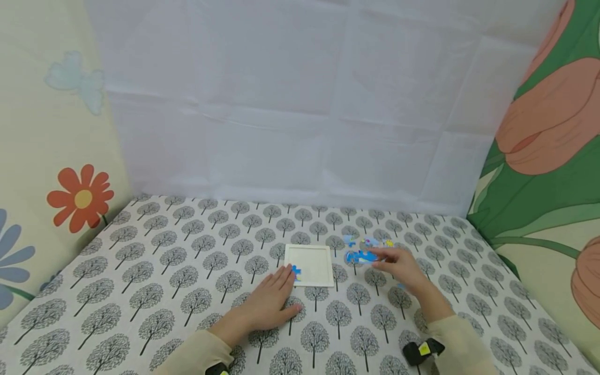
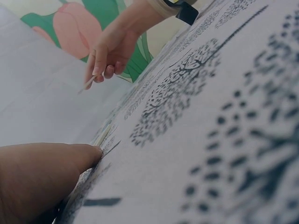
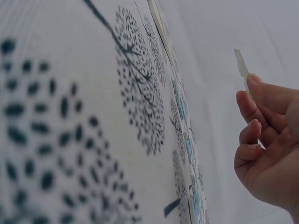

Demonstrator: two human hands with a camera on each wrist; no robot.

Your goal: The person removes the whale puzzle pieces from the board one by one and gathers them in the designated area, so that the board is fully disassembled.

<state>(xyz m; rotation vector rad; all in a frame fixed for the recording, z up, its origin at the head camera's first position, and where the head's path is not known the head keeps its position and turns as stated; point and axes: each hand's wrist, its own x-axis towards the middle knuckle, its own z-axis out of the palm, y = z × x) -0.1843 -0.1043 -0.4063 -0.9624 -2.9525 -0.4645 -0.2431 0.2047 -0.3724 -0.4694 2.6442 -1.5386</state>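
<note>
My right hand (image 1: 398, 265) pinches a jigsaw puzzle piece (image 3: 242, 65) between thumb and fingers, raised above the cloth; in the right wrist view only its thin pale edge shows. Flat at the lower left side of a white square puzzle tray (image 1: 311, 248) lies my left hand (image 1: 267, 302), fingers straight and together. Its fingertips are at the tray's left rim, beside a blue puzzle piece (image 1: 297, 271) set in the lower left corner. Several loose pieces, mostly blue, lie right of the tray, among them one with a yellow shape (image 1: 388, 243).
A white cloth (image 1: 187, 323) printed with black trees covers the table. A small blue piece (image 1: 401, 285) lies near my right wrist. Behind hangs a plain white sheet (image 1: 290, 104), with flower-printed panels at the left and right.
</note>
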